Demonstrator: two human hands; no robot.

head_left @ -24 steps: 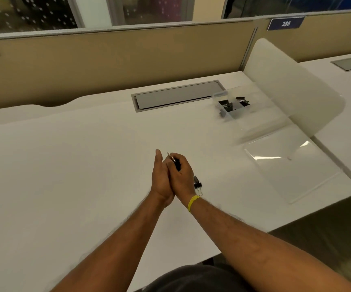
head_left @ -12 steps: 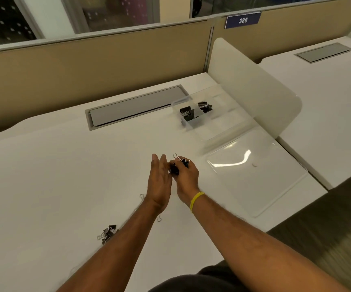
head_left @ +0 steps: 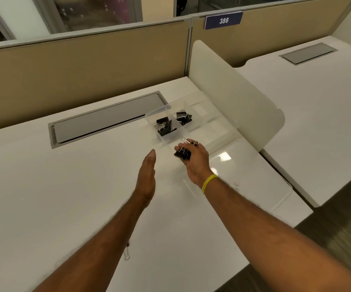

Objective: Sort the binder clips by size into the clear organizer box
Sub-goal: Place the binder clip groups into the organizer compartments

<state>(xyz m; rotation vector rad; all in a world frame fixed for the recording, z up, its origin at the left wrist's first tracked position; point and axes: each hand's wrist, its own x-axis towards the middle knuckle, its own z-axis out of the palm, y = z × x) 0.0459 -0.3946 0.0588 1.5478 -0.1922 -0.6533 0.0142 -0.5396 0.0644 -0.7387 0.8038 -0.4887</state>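
My right hand (head_left: 195, 163) holds a bunch of black binder clips (head_left: 183, 153) in its curled fingers, just in front of the clear organizer box (head_left: 210, 123). The box stands open on the white desk, its clear lid (head_left: 252, 175) lying flat toward me. One near compartment holds larger black clips (head_left: 164, 126); the one behind it holds smaller black clips (head_left: 183, 118). My left hand (head_left: 147, 175) hovers over the desk with straight fingers, holding nothing, a short way left of my right hand. A clip's wire handle (head_left: 126, 252) peeks out beside my left forearm.
A grey cable tray cover (head_left: 107, 121) is set into the desk behind my hands. A white curved divider (head_left: 233, 98) stands right of the box, with a neighbouring desk (head_left: 317, 106) beyond it. A tan partition (head_left: 86, 70) runs along the back.
My hands have separated. My right hand has carried the clips forward and right toward the box, while my left hand stayed back and opened. The camera has turned toward the box.
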